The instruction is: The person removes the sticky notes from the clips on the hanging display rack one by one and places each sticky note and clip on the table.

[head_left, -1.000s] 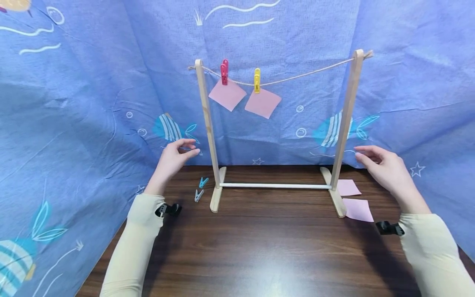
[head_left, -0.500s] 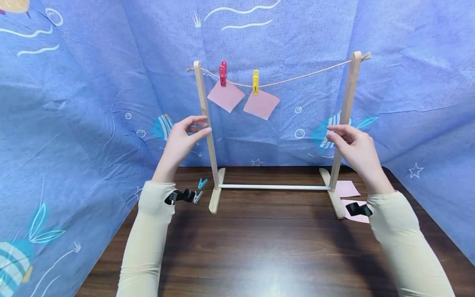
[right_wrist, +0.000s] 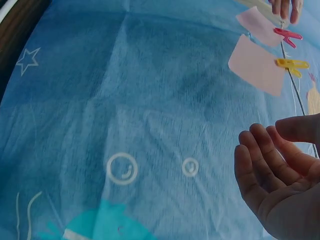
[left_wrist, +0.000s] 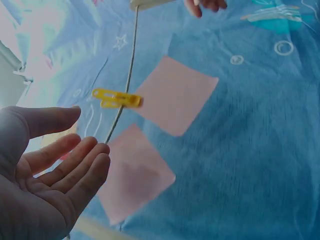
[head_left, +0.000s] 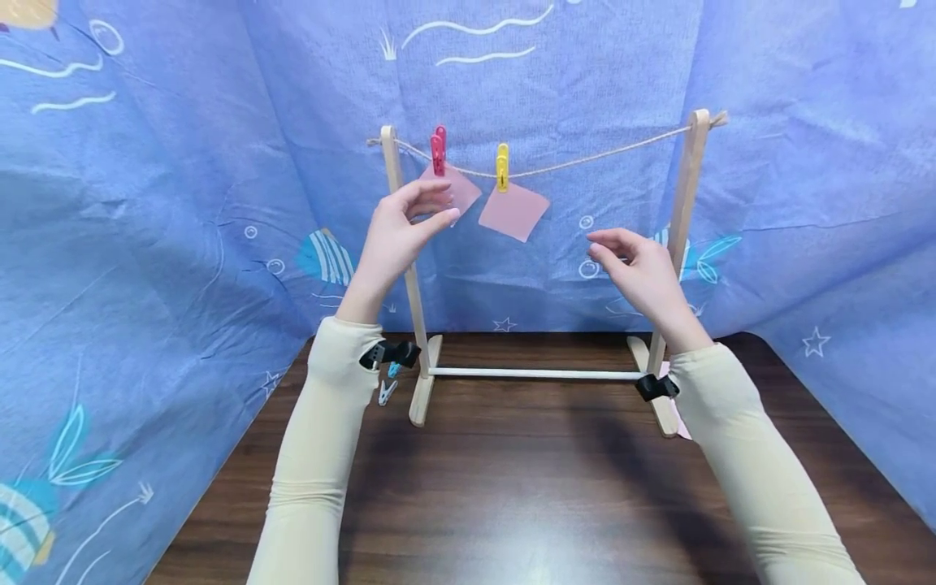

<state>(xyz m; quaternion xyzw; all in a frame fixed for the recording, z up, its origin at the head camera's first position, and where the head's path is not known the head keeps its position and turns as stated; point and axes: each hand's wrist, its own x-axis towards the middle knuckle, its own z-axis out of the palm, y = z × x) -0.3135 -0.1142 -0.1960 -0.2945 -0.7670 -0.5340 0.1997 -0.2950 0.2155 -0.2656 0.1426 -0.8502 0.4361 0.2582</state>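
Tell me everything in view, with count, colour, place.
table: 1, brown, foreground
cloth: 1, blue, behind table
stand: 1, pale, on table
crossbar: 1, white, stand's base
string: 1, tan, across stand
large clothespins: 2, red and yellow, on string
hanging papers: 2, pink, in large clothespins
small clothespins: 2, blue and pale, stand's left
lower paper: count unclear, pink, stand's right
wrist cameras: 2, black, wrists
sleeves: 2, cream, forearms
left hand: 1, bare, near hanging papers
right hand: 1, bare, by right post
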